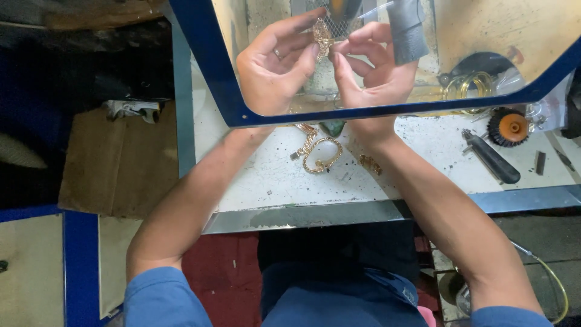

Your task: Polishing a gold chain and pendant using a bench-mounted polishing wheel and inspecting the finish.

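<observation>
Both forearms stretched forward, left hand (272, 63) and right hand (375, 66) raised close together, fingertips pinched inward

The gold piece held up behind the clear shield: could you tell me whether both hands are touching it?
Touching. In the head view, fingertips of the left hand and the right hand pinch the gold piece from either side, no gap showing.

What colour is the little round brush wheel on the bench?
The brush wheel has black bristles around an orange middle, seen in the head view.
</observation>
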